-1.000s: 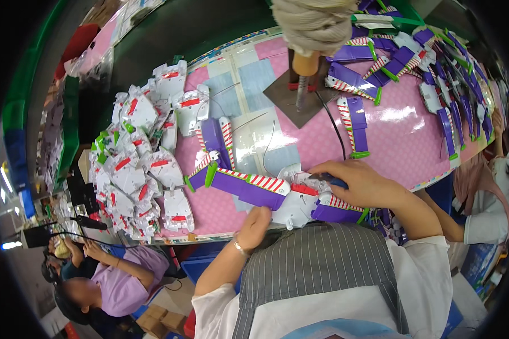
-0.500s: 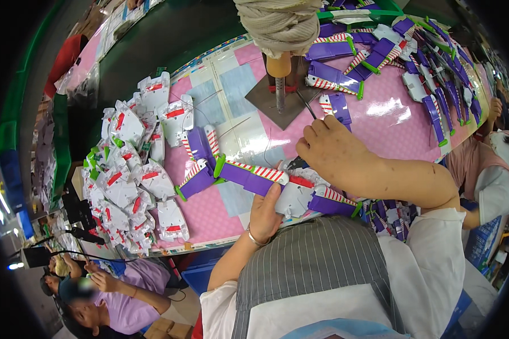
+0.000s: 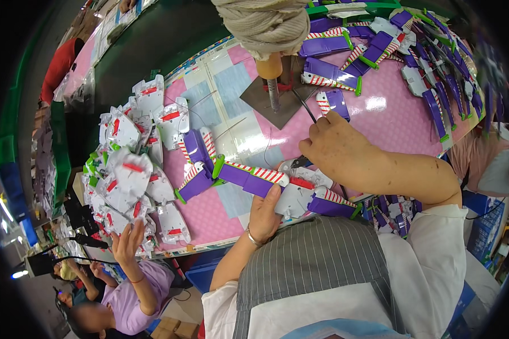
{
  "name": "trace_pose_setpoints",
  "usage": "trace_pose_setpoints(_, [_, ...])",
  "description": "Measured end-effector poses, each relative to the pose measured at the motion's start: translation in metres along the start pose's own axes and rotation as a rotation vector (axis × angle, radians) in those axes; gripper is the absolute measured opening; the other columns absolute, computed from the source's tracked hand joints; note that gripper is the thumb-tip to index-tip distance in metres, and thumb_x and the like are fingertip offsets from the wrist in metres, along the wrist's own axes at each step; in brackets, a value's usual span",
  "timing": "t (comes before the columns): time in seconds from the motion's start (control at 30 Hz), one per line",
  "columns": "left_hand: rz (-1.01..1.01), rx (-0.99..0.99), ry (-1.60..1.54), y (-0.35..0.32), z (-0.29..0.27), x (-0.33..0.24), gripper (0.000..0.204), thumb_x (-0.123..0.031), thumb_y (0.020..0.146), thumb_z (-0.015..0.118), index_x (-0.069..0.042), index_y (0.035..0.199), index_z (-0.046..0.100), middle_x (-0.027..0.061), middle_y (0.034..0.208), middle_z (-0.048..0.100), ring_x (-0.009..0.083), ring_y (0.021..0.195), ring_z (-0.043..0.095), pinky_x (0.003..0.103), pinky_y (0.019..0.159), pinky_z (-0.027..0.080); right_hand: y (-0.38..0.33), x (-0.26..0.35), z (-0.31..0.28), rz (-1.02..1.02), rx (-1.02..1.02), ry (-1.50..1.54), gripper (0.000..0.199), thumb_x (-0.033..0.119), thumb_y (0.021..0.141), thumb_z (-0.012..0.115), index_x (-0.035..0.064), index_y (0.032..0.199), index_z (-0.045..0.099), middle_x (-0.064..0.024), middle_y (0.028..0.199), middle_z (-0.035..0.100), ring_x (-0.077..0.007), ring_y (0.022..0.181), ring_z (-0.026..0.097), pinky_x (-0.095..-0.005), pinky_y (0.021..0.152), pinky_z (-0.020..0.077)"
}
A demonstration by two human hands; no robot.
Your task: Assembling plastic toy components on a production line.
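The left hand (image 3: 263,219), its fingers mostly hidden beneath, clamps a winged toy part (image 3: 296,199) near the front edge of the pink tabletop (image 3: 401,127): white body, red inset, purple wings striped red and white, green tips. Rightward, the right hand (image 3: 339,146) curls, its grip impossible to tell; beyond, pink surface stretches toward the curved right edge.

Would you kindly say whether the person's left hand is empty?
No, the left hand holds the white-bodied part by its purple wing.
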State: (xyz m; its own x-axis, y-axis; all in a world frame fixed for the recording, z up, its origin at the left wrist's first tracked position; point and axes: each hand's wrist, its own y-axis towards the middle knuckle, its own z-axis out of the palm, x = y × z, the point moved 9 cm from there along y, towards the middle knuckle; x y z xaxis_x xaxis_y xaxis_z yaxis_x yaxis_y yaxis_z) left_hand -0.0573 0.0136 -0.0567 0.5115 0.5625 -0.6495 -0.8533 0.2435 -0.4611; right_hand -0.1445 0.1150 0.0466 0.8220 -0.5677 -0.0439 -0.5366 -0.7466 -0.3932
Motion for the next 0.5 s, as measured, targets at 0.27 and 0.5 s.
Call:
trace_pose_setpoints(0.27, [-0.005, -0.012, -0.002, 0.000, -0.001, 0.001, 0.044, -0.018, 0.095, 0.049, -0.001, 0.135, 0.038, 0.0054, 0.126, 0.049, 0.0147, 0.115, 0.047, 0.032, 0.099, 0.037, -0.007, -0.004, -0.013, -0.013, -0.252, 0.049, 0.012, 0.016, 0.074, 0.056, 0.0067, 0.081, 0.056, -0.0075, 0.079, 0.059, -0.0202, 0.080, 0.057, -0.0329, 0.075, 0.0401])
trace_pose_setpoints(0.5, [0.030, -0.057, -0.047, 0.001, -0.001, -0.005, 0.036, -0.018, 0.094, 0.051, -0.003, 0.126, 0.047, 0.0047, 0.120, 0.054, 0.0152, 0.110, 0.051, 0.032, 0.095, 0.041, -0.002, 0.001, -0.008, -0.043, -0.118, 0.071, 0.010, 0.016, 0.074, 0.057, 0.0080, 0.081, 0.057, -0.0064, 0.074, 0.061, -0.0202, 0.076, 0.060, -0.0332, 0.073, 0.0413])
